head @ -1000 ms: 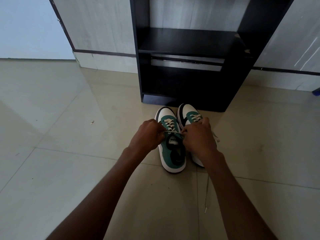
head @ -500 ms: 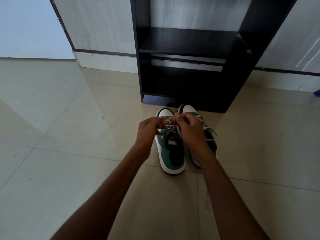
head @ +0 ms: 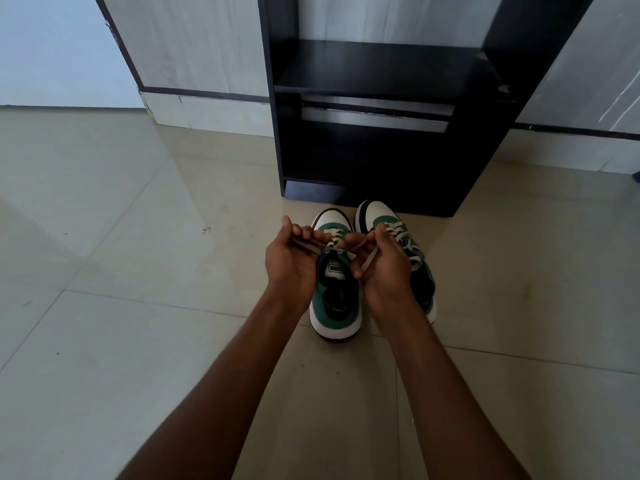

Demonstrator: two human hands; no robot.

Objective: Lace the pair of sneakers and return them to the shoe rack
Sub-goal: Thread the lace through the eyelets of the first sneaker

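Two white-and-green sneakers stand side by side on the tiled floor, toes toward the rack. Over the left sneaker (head: 335, 299), my left hand (head: 291, 265) pinches one end of its pale lace (head: 332, 249), palm turned up. My right hand (head: 384, 268) holds the other end of the same lace, which runs down across its fingers. The right sneaker (head: 377, 216) is partly hidden behind my right hand; its laces lie loose over the tongue. The black shoe rack (head: 381, 77) stands just beyond the toes, its shelves bare.
Grey wood-grain panels (head: 194, 39) flank the rack on both sides. Beige floor tiles (head: 138, 341) spread to the left and right of the shoes. A small scrap (head: 206, 230) lies on the floor to the left.
Both hands have turned palm-up and drawn apart a little, pulling the lace ends outward over the left sneaker's tongue. The sneakers have stayed in place.
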